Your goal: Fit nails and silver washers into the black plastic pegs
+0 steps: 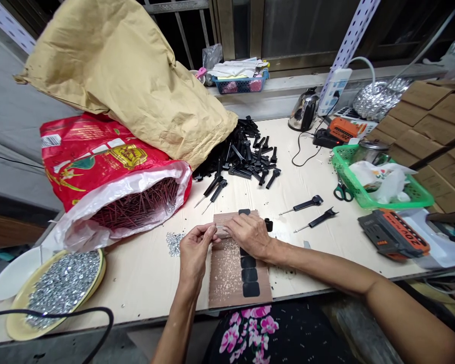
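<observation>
My left hand (194,248) and my right hand (250,233) meet over a brown wooden block (227,275) with black pads at the table's front edge. The left hand's fingers pinch a thin metal pin (220,230). My right hand is closed over a black-handled part (267,224), most of it hidden under the fingers. A small heap of silver nuts (173,242) lies just left of the left hand. Two finished black-handled tools (305,205) lie to the right of the block.
A red bag (98,167) of metal pins and a tan sack (125,76) spilling black plastic handles (246,151) fill the left and back. A yellow plate (18,328) of nuts sits front left. Green basket (420,199), scissors (341,191), orange battery (394,235) and cardboard boxes (432,121) stand right.
</observation>
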The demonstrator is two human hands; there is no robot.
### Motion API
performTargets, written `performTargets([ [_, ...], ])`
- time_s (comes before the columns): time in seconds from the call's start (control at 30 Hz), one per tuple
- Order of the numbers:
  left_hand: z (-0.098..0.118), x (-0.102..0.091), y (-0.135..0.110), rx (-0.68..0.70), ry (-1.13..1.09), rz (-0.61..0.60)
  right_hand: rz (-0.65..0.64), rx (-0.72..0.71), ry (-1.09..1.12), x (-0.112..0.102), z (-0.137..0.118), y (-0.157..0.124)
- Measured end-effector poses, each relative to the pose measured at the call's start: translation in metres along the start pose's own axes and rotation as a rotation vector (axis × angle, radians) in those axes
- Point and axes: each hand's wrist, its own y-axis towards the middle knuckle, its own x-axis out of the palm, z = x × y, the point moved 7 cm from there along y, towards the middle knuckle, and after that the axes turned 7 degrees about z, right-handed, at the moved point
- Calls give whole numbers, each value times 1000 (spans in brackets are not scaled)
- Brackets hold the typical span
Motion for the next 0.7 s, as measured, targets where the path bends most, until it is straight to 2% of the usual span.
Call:
performTargets([
  [0.23, -6, 2, 2, -34, -9, -22, -43, -28, 8, 3, 2, 0],
  [0.4, -6, 2, 3, -58, -28, -34, -109, 96, 154, 6, 11, -1],
  [0.57, -9, 7, 3, -119, -46, -59, -124, 40, 158, 5, 8, -2],
  [0.7, -7, 10, 1, -118, -15, -53, -190, 122, 209, 4, 13, -3],
])
